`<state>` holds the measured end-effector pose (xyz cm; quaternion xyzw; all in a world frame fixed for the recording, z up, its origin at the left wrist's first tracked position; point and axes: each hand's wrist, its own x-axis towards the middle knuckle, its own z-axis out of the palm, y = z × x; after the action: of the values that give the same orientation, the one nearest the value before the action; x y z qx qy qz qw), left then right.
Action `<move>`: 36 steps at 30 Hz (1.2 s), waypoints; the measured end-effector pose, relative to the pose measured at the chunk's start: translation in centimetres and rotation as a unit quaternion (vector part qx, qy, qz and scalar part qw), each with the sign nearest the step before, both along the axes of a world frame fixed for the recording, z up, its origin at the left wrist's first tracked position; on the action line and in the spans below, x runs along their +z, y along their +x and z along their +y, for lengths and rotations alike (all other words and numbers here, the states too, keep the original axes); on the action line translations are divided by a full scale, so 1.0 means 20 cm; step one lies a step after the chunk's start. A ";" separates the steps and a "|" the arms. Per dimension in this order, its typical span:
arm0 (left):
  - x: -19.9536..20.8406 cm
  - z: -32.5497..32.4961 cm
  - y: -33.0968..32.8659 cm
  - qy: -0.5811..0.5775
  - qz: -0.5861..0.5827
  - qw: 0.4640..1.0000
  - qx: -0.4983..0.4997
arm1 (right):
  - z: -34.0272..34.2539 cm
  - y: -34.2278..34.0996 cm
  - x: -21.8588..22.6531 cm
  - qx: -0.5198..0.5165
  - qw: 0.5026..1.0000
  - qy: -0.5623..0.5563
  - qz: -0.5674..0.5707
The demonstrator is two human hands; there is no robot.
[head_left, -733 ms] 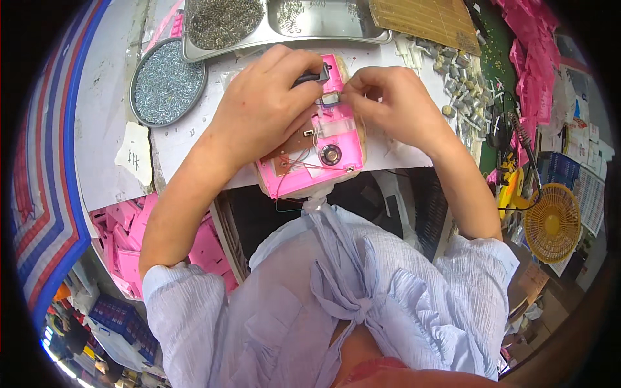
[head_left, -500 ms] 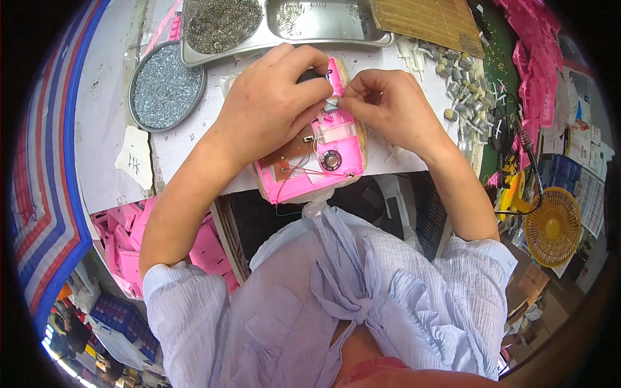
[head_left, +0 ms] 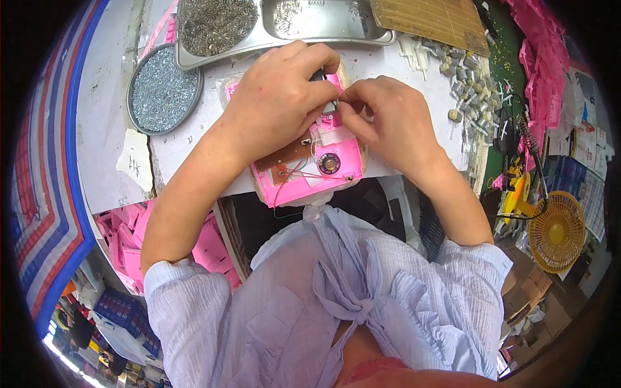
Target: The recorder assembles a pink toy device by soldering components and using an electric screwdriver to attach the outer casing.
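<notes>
A pink plastic housing (head_left: 350,155) lies open on the worktable in front of me. Inside it are a brown circuit board (head_left: 283,156), a round black speaker (head_left: 328,163) and thin red and white wires. My left hand (head_left: 278,97) bends over the upper part of the housing, fingers curled and tips pressed together. From the other side my right hand (head_left: 394,123) pinches with thumb and forefinger close to the left fingertips. Between them is a small part whose shape is mostly covered, so I cannot make out what either hand grips.
A round dish of silvery screws (head_left: 165,90) stands at the left. Behind the housing is a metal tray (head_left: 262,40) with small springs. Small metal motors (head_left: 466,84) lie loose at the right, beside cardboard (head_left: 432,24). Pink parts (head_left: 210,249) fill a space below the table.
My right hand has shifted slightly, its thumb now lower and its forefinger closer to the left fingertips. The left hand stays nearly in place over the housing.
</notes>
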<state>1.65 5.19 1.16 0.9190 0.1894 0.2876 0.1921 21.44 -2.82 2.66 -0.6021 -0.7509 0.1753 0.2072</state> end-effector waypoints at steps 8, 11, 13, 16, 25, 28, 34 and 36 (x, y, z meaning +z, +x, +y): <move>-0.01 0.00 0.00 0.016 0.011 1.000 -0.010 | 0.00 -0.06 -0.02 -0.052 0.999 -0.017 -0.006; -0.02 0.00 0.01 0.017 0.014 1.000 -0.013 | 0.00 -0.10 0.00 -0.077 0.996 -0.024 -0.049; -0.02 0.01 0.01 0.019 0.013 1.000 -0.016 | 0.00 -0.10 0.00 -0.078 0.995 -0.025 -0.052; -0.05 0.01 0.01 0.032 0.006 0.999 -0.014 | 0.00 -0.02 0.01 -0.082 0.988 -0.112 0.072; -0.05 0.00 0.02 0.026 -0.009 1.000 -0.010 | 0.05 0.04 0.04 -0.128 0.940 -0.262 0.176; -0.05 0.00 0.02 0.029 -0.012 0.999 -0.010 | 0.04 0.04 0.01 -0.110 0.955 -0.226 0.160; -0.05 0.01 -0.01 0.033 0.004 0.999 -0.011 | 0.04 0.00 0.01 -0.086 0.972 -0.185 0.115; -0.03 0.01 -0.02 0.017 0.002 1.000 -0.008 | 0.03 -0.02 0.01 -0.101 0.967 -0.192 0.135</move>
<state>1.28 5.44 0.60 0.9242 0.1779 0.2869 0.1787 21.14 -2.17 2.77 -0.6736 -0.6038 0.3741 0.2042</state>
